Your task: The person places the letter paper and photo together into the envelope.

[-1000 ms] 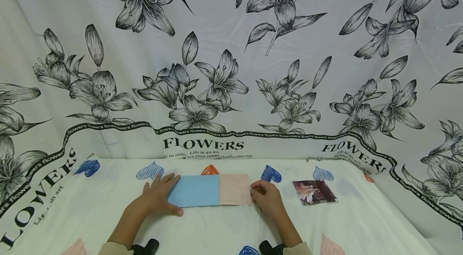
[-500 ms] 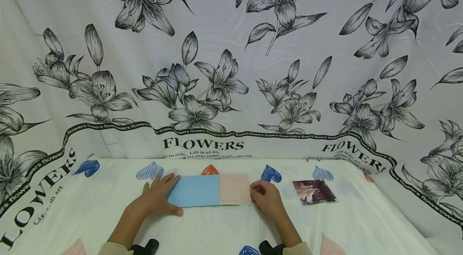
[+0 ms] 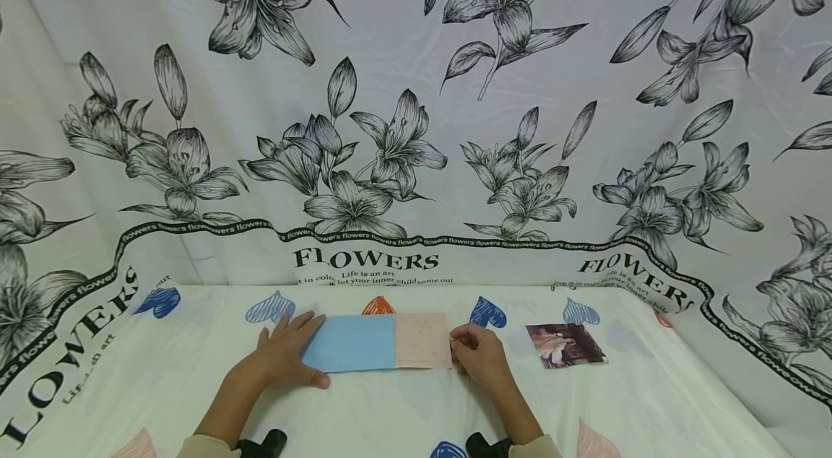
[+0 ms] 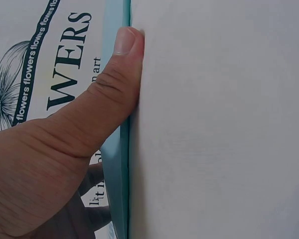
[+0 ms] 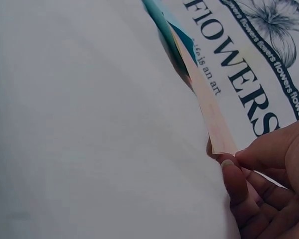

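A light-blue paper envelope [image 3: 349, 342] lies flat on the cloth in front of me. From its right end sticks a pale pink card [image 3: 421, 341], the card's left part hidden inside. My left hand [image 3: 281, 353] rests on the envelope's left end, fingers spread, with the thumb [image 4: 122, 64] along the near edge. At the card's right edge, my right hand [image 3: 479, 355] pinches it between thumb and index finger. In the right wrist view the card [image 5: 214, 114] runs out of the envelope's gaping mouth [image 5: 177, 35].
To the right of my right hand lies a dark glossy photo [image 3: 565, 345] with a pale figure on it. The table has a white cloth [image 3: 383, 415] printed with hearts. Behind it hangs a white curtain [image 3: 403, 39] with black lily drawings and lettering.
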Motion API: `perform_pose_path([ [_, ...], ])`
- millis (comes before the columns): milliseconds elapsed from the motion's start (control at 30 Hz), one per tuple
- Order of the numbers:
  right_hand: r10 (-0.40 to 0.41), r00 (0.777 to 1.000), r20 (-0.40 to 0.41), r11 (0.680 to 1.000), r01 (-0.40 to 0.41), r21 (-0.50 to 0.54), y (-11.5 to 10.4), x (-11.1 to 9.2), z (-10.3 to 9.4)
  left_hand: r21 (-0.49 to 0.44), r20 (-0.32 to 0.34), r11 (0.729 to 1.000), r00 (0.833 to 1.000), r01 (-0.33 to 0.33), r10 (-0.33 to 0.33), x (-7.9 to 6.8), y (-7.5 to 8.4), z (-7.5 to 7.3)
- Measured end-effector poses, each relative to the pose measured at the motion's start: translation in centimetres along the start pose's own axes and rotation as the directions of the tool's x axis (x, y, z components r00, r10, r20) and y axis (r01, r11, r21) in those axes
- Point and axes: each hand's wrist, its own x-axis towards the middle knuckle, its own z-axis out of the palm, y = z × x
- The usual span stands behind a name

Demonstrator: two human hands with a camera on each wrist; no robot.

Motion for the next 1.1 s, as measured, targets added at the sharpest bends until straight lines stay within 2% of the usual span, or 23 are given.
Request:
perform_pose_path([
  [700, -0.020, 1.000, -0.011, 0.999, 0.021, 0.032, 0.33, -0.04, 0.26, -0.007, 0.004, 1.000, 1.000, 0.007, -0.007, -0.06, -0.01, 0.04],
  [1100, -0.011, 0.999, -0.030, 1.000, 0.011, 0.015, 0.04, -0.13, 0.32, -0.004, 0.006, 1.000, 1.000, 0.007, -0.007, 0.07, -0.07, 0.09],
])
